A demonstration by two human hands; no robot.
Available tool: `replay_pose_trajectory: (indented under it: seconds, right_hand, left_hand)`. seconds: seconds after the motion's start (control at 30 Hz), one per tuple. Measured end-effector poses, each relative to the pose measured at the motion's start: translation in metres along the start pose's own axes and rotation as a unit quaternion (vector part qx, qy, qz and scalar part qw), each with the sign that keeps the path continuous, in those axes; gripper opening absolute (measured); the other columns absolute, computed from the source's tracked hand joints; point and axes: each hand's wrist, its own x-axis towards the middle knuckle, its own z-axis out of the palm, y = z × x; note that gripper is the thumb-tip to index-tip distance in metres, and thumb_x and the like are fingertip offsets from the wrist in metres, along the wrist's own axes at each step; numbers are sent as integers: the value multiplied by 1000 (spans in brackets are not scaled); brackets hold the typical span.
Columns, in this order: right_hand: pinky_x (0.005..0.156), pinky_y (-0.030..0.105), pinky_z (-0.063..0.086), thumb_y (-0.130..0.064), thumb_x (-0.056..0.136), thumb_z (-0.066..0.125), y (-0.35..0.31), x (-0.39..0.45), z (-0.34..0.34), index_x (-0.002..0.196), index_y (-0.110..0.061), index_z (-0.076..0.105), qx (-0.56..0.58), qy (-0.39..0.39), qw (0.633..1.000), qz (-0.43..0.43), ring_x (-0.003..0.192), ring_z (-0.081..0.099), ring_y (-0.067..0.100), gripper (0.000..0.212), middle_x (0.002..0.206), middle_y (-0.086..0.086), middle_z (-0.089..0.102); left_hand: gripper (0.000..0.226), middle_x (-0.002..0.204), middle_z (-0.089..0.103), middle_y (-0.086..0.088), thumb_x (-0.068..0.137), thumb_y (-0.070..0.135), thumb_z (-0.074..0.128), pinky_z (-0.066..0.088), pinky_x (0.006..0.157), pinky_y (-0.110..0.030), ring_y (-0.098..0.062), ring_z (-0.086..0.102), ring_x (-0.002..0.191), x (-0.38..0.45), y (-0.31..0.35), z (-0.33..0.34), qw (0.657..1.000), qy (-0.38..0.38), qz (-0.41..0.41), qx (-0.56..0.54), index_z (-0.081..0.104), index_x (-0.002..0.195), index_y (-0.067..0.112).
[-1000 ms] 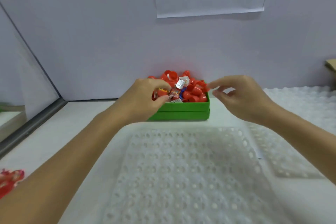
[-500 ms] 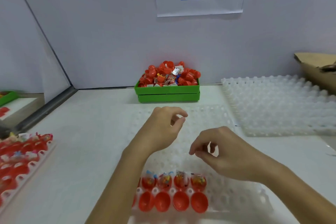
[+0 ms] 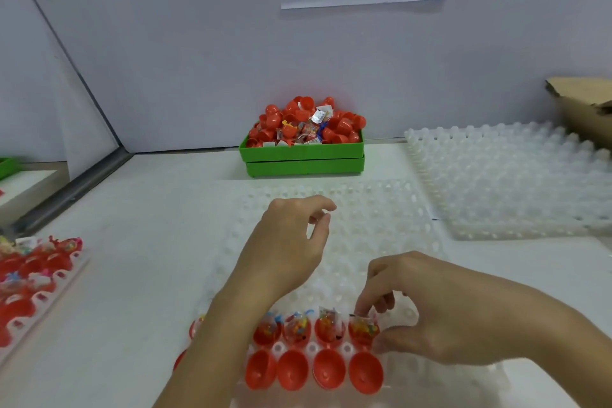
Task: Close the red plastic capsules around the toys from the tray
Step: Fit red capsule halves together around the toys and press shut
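**Right hand settles on the end capsule**

The right hand (image 3: 430, 311) has its fingertips (image 3: 364, 308) pinched narrowly on the wrapped toy (image 3: 362, 328) in the rightmost filled capsule half (image 3: 362, 339), thumb low beside the cup, probably tucking the packet in so the lid can shut over it. The left hand (image 3: 288, 248) hovers above the white tray (image 3: 414, 209), fingers loosely curled, holding nothing, likely waiting to help with the closing.

Four filled halves stand in a row, each hinged to an empty red lid (image 3: 366, 373) lying open toward the person, so every capsule is still unclosed. Spare capsules and toys heap in the green bin (image 3: 303, 156) at the wall.

Half a second ago the right hand floated above the tray, clear of the row; it has since dropped onto the end toy. The left hand has barely shifted.
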Motion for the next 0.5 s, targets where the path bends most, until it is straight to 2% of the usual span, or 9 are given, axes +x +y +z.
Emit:
replay_pose_trajectory:
  seconds: [0.2,0.27,0.33,0.43,0.5]
  right_hand:
    - [77,16,47,-63,74,64,3,-1,-4,98,-44,68,4,62,998,-15,97,55,-6,31,97,-24,58]
    - [74,11,45,-58,73,64,6,-2,-10,92,-39,71,16,101,995,-18,94,59,-4,28,92,-25,63]
    - [69,12,50,-48,73,65,13,-2,-17,88,-34,74,54,145,988,-5,86,66,-5,22,84,-25,70]
    - [62,21,56,-37,74,69,25,0,-22,82,-26,76,123,230,965,37,67,70,-1,15,71,-15,74]
    - [59,22,57,-37,76,70,28,3,-19,81,-23,77,121,275,952,57,61,70,1,15,66,-15,73]
  left_hand:
    - [30,107,69,14,96,18,55,51,85,-17,4,60,99,-2,5,5,1000,-12,3,-27,66,122,29]
    - [29,103,70,14,96,15,56,50,81,-11,6,61,97,-2,8,5,998,1,1,-67,68,119,27]
    - [25,96,72,15,96,14,57,50,76,-9,5,65,92,-2,12,5,991,9,-11,-132,70,114,27]
    - [20,91,74,11,94,29,59,57,76,-24,-4,69,88,-3,20,7,974,-33,-27,-225,69,111,29]
    - [32,97,73,12,85,44,66,58,75,-26,-5,69,91,-6,25,9,964,-81,-34,-250,66,115,34]
